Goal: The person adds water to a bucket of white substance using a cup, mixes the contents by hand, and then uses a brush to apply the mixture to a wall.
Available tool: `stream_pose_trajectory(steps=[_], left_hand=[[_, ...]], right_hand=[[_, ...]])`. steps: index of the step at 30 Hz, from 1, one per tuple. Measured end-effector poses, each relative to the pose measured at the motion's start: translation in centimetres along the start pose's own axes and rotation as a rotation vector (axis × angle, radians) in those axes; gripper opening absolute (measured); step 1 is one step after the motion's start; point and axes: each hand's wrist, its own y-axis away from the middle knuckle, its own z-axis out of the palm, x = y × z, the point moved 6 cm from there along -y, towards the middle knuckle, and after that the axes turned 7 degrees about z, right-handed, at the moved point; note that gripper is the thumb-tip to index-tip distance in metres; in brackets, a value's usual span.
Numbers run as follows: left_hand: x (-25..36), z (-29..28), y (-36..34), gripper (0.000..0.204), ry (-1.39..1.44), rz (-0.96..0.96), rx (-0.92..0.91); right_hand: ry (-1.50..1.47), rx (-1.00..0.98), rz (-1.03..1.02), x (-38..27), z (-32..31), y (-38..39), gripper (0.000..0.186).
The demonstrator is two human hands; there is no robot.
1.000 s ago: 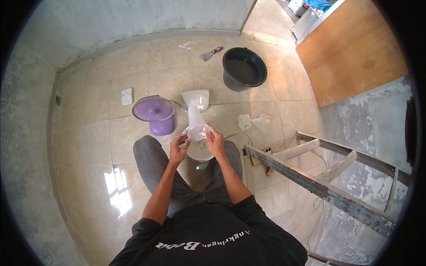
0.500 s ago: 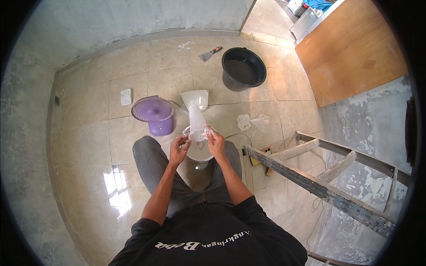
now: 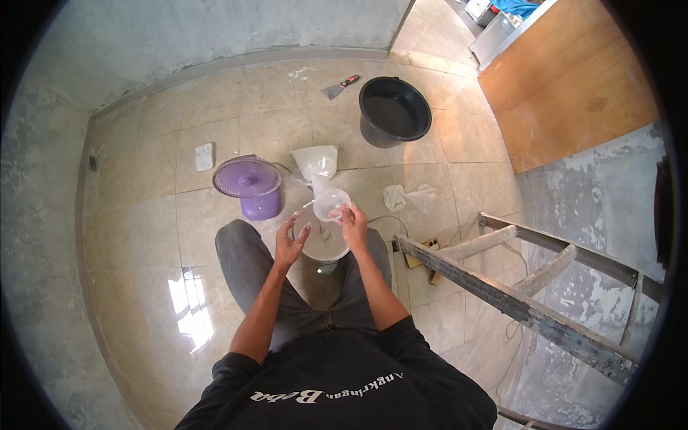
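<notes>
My right hand (image 3: 353, 226) is closed on the rim of a translucent plastic cup (image 3: 332, 205), its round mouth facing up toward me. To its left, my left hand (image 3: 290, 242) is off the cup with fingers apart, beside the rim of a white bucket (image 3: 326, 256). The bucket stands between my knees, and a stick-like tool partly shows inside it. Just beyond the cup sits a clear plastic bag (image 3: 315, 161) of white material. Whether the cup touches the bag cannot be made out.
A purple lidded container (image 3: 247, 188) stands left of the bag. Farther off are a black bucket (image 3: 394, 113) and a scraper (image 3: 340, 87). A crumpled plastic bag (image 3: 408, 198), a phone (image 3: 423, 252) and a wooden ladder (image 3: 516, 301) lie to the right. A white box (image 3: 204, 156) is at left.
The cup has tipped so that its mouth turns up toward me. My left hand has let go of it and moved slightly away; my right hand keeps hold.
</notes>
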Motion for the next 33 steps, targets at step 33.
stream_pose_trajectory(steps=[33], left_hand=[[-7.4,1.7,3.9,0.064,-0.030,-0.537,-0.235]], right_hand=[[0.597,0.407,-0.078,-2.8,-4.5,1.2,0.027]])
